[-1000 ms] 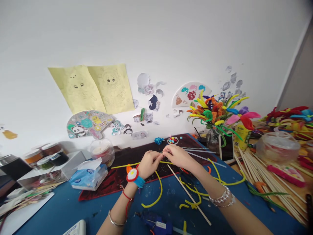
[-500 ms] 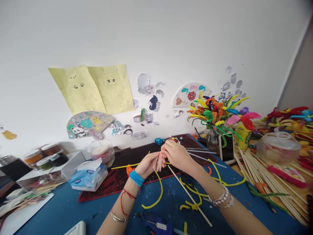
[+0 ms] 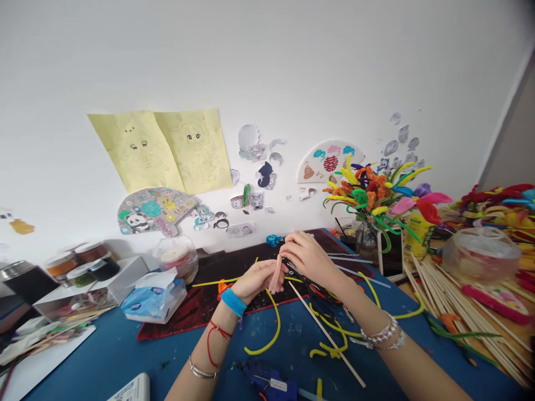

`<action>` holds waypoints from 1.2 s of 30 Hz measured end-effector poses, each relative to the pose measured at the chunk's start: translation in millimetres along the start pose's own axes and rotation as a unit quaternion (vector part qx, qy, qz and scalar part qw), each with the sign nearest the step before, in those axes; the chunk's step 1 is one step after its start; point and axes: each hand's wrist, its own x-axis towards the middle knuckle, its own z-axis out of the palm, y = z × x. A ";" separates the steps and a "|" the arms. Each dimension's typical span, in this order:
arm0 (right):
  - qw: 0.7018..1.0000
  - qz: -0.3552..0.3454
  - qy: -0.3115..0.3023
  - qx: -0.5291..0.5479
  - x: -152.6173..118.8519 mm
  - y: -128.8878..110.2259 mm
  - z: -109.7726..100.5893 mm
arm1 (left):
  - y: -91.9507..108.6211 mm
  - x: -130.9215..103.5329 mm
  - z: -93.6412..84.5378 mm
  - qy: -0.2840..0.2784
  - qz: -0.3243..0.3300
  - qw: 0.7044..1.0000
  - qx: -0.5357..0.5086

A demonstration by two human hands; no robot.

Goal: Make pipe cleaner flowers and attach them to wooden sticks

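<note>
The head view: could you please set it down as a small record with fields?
left hand: holds pink strips, fingers around them
right hand: at the top of the strips; its grip is hard to make out
near right hand: scissors, partly hidden
front: blue glue gun; pale stick and curved yellow stems behind it
left side: tissue pack, lidded jars
right side: colourful flowers in a glass vase, bundle of sticks
wall: two yellow drawing sheets, two decorated fans, small cutouts

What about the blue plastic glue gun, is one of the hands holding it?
No, the blue plastic glue gun lies on the blue tabletop, while the left hand and right hand are both beyond it.
</note>
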 end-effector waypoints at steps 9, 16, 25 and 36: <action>0.995 -0.071 0.057 -0.034 -4.1 6.5 3.2 | 6.4 -1.8 8.1 0.007 0.033 0.999 -0.019; 0.984 0.045 0.145 0.092 0.7 -11.9 -3.8 | 12.4 -3.1 17.5 0.196 0.157 0.959 0.130; 0.943 0.185 0.011 0.276 3.7 -16.2 -4.6 | 11.8 -2.6 14.2 0.223 0.166 0.955 0.104; 0.897 0.257 -0.034 0.357 1.6 -10.1 2.4 | 11.6 -3.0 11.9 0.152 0.113 0.976 0.110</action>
